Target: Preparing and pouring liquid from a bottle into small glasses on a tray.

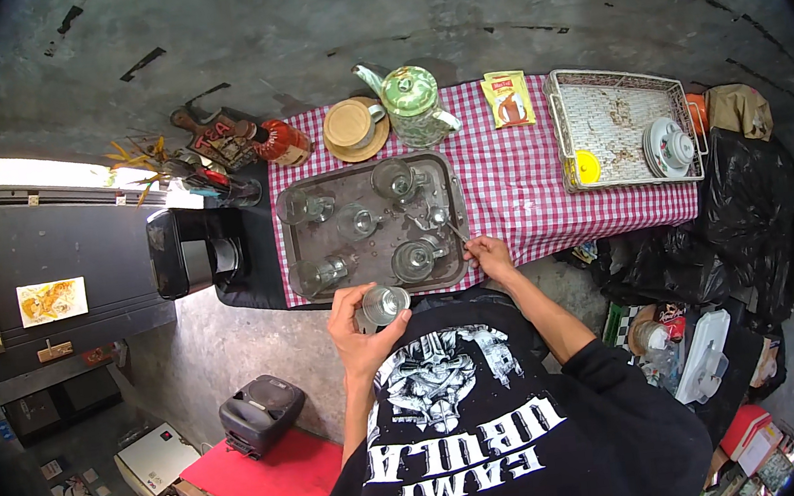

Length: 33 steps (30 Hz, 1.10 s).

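My left hand is wrapped round a clear drinking glass, held just off the near edge of a dark metal tray. My right hand pinches the thin handle of a metal spoon at the tray's right side; its other end reaches over the tray. On the tray stand several clear glass mugs, among them one at the near right closest to the spoon, one in the middle and one at the far right. Drops of water spot the tray's bottom.
Behind the tray stand a green patterned teapot, a lidded cup on a wooden saucer and an orange-red bottle. A yellow packet and a wire basket with dishes are on the checkered cloth. A black appliance stands left.
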Each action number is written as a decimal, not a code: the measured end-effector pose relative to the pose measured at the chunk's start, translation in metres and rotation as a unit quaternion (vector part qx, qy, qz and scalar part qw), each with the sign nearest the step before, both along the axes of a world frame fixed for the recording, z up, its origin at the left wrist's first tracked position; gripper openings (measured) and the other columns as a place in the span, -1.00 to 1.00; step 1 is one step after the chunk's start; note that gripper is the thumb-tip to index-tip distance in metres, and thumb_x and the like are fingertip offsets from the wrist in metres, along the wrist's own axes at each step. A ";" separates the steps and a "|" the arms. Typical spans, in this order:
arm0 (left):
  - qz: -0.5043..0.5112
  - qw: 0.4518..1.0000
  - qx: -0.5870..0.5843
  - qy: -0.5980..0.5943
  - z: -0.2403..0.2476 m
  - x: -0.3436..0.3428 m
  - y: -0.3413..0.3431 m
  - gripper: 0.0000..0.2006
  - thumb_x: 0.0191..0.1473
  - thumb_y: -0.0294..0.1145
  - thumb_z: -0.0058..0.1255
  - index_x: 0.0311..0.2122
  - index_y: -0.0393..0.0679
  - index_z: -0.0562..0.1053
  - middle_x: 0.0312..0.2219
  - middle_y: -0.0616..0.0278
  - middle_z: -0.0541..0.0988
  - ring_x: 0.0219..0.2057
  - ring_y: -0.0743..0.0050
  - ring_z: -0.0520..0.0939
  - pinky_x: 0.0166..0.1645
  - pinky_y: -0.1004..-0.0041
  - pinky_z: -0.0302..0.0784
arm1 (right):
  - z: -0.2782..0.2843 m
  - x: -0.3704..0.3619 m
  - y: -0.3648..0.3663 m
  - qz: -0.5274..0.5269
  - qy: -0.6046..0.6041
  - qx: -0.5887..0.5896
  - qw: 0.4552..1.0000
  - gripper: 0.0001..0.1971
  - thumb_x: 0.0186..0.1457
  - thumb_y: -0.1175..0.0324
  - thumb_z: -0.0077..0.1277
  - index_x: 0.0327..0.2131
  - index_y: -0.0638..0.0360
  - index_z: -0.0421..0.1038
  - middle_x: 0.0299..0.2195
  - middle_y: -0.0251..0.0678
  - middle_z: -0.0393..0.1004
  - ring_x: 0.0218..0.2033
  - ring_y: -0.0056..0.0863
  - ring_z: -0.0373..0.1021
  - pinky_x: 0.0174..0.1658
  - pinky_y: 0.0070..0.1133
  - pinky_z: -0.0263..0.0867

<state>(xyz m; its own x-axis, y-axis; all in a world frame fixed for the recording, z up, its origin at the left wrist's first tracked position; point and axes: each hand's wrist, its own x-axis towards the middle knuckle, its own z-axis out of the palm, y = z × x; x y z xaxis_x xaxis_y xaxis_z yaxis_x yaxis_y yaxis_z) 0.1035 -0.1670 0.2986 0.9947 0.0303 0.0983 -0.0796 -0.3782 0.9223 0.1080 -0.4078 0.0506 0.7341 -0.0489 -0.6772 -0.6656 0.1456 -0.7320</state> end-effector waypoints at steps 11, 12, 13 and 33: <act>0.008 1.000 0.013 0.007 -0.005 -0.005 0.024 -0.51 -0.36 -0.43 0.41 -0.22 -0.28 0.50 -0.31 0.17 0.52 -0.29 0.40 0.55 -0.20 0.48 0.46 | -0.001 -0.016 0.014 0.036 -0.004 -0.152 0.988 -0.78 0.11 0.27 0.07 -0.41 0.26 0.51 -0.60 -0.33 0.54 -0.62 -0.66 0.35 -0.49 -0.59 0.25; 0.013 1.000 0.006 0.009 -0.006 -0.006 0.026 -0.51 -0.36 -0.44 0.41 -0.21 -0.28 0.50 -0.30 0.17 0.52 -0.29 0.40 0.55 -0.20 0.48 0.46 | -0.003 -0.017 0.013 0.052 -0.002 -0.199 0.979 -0.77 0.09 0.25 0.07 -0.41 0.25 0.52 -0.60 -0.30 0.54 -0.60 -0.59 0.39 -0.46 -0.55 0.28; 0.016 1.000 0.005 0.010 -0.007 -0.007 0.029 -0.51 -0.36 -0.44 0.41 -0.21 -0.28 0.50 -0.30 0.17 0.52 -0.29 0.40 0.55 -0.20 0.48 0.46 | 0.003 -0.016 0.013 0.069 0.001 -0.246 0.967 -0.75 0.07 0.22 0.08 -0.41 0.24 0.52 -0.59 -0.28 0.54 -0.59 -0.51 0.42 -0.43 -0.52 0.31; 0.039 0.999 -0.002 0.011 -0.008 -0.008 0.051 -0.52 -0.35 -0.46 0.41 -0.22 -0.31 0.49 -0.28 0.15 0.52 -0.27 0.40 0.57 -0.18 0.47 0.50 | 0.047 0.003 -0.001 0.153 -0.018 -0.364 0.919 -0.66 0.06 0.12 0.05 -0.39 0.28 0.49 -0.49 -0.10 0.55 -0.40 -0.19 0.50 -0.26 -0.36 0.36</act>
